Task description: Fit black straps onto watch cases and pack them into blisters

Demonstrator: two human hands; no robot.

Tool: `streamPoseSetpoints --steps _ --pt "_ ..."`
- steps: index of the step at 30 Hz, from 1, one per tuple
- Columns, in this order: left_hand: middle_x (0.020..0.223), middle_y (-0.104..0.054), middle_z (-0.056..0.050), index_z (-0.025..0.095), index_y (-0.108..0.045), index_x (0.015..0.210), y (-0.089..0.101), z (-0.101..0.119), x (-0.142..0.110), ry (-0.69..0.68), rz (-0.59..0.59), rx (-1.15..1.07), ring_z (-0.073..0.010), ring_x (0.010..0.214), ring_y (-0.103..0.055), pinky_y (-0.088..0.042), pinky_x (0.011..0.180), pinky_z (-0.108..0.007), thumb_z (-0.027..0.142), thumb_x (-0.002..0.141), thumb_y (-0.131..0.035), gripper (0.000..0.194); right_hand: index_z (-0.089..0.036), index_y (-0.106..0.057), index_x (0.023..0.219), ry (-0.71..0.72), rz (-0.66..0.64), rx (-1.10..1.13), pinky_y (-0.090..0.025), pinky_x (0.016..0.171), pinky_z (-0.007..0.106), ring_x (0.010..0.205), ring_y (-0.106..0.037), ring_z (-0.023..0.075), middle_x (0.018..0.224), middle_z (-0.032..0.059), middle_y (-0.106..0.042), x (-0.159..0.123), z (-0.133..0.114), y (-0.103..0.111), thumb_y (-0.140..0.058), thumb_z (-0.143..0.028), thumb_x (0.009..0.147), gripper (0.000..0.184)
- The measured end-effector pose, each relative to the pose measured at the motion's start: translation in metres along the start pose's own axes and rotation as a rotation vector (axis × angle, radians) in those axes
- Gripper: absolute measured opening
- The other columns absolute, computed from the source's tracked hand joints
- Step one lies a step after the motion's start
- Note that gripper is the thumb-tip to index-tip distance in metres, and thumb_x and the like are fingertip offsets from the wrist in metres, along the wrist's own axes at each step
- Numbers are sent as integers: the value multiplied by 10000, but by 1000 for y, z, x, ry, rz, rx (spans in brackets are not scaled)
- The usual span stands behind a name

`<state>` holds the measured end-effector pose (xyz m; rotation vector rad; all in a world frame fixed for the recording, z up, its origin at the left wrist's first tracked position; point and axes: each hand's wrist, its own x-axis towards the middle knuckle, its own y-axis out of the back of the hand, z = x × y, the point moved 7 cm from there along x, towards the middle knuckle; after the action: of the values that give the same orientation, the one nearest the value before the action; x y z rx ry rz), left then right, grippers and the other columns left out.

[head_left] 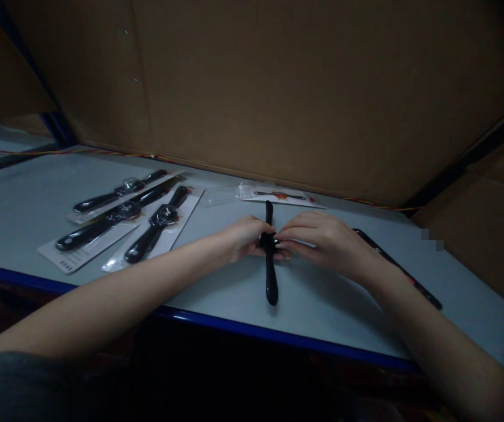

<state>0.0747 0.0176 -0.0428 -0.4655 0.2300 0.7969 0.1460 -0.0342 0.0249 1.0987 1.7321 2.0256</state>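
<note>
A black strapped wristwatch [271, 275] stands lengthwise on the pale grey table, its strap ends pointing away from me and toward me. My left hand [243, 237] and my right hand [322, 240] meet at its dark case, and their fingers pinch it from both sides. The fingers hide most of the case. To the right of my right hand lies a thin black strap [397, 268], not touching it. Three black watches on white backing cards [133, 220] lie at the left, beyond my left forearm.
A carded watch with an orange-red face [278, 195] and a clear plastic sleeve [221, 196] lie at the back. Cardboard walls [278, 88] rise behind the grey table [243, 299], whose near edge has a blue trim [234, 325]. A thin coloured wire [102, 153] runs along the back.
</note>
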Motion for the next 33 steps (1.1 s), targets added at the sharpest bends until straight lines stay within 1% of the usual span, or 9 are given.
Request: streamPoseSetpoints --steps 3,6,9,13,20,22,25,29,33 --pt "620 -658 -126 27 -562 773 -3 -1 0 -2 -28 16 -144 542 -638 -530 632 -276 63 836 -378 198 -171 -647 828 -42 17 -13 -394 679 300 726 -553 167 740 47 -625 1 2 -3 -481 -200 864 172" --pt "596 -646 -102 39 -561 754 -2 1 -1 -18 -7 13 -133 509 -620 -531 626 -275 44 816 -394 178 -153 -628 859 -101 45 43 -388 649 281 717 -534 161 738 46 -603 2 3 -6 -502 -182 844 130" --pt "601 -643 -88 45 -567 784 0 3 -1 -45 28 3 -128 511 -613 -533 613 -273 42 808 -389 179 -148 -615 889 -179 73 148 -389 621 261 682 -524 145 744 41 -603 1 5 -7 -526 -200 830 119" --pt "596 -632 -80 46 -567 787 1 4 1 -56 28 -23 -127 519 -606 -534 587 -263 41 805 -378 190 -164 -620 925 -296 126 286 -376 555 231 586 -515 116 645 -2 -579 0 11 -8 -525 -228 829 150" --pt "592 -604 -56 68 -552 729 -1 2 0 -53 37 -72 -109 521 -575 -540 595 -265 43 777 -420 143 -180 -605 830 -472 172 388 -360 537 230 527 -508 106 545 -42 -541 -1 16 -13 -546 -206 768 89" --pt "568 -586 -40 86 -538 718 -2 2 -1 -50 41 -85 -109 509 -567 -535 581 -263 52 766 -424 129 -183 -568 804 -550 187 483 -361 527 232 494 -493 104 507 -57 -517 -2 19 -19 -541 -180 742 67" --pt "534 -562 -30 108 -520 716 -3 1 0 -19 32 -118 -124 496 -566 -528 555 -270 96 769 -400 131 -189 -523 808 -652 192 693 -371 490 231 437 -479 101 467 -73 -495 -4 25 -32 -526 -185 739 69" --pt "508 -535 -29 112 -508 682 -1 0 2 20 2 -216 -132 480 -555 -530 559 -289 136 729 -362 155 -194 -506 818 -695 200 887 -351 431 218 397 -463 94 448 -82 -482 -6 30 -41 -550 -249 758 93" --pt "565 -578 -49 89 -526 648 -2 4 0 -22 -50 -209 -125 524 -589 -527 617 -264 61 601 -394 142 -190 -514 778 -705 267 912 -353 432 213 432 -485 90 500 -59 -518 -8 35 -33 -599 -321 749 159"
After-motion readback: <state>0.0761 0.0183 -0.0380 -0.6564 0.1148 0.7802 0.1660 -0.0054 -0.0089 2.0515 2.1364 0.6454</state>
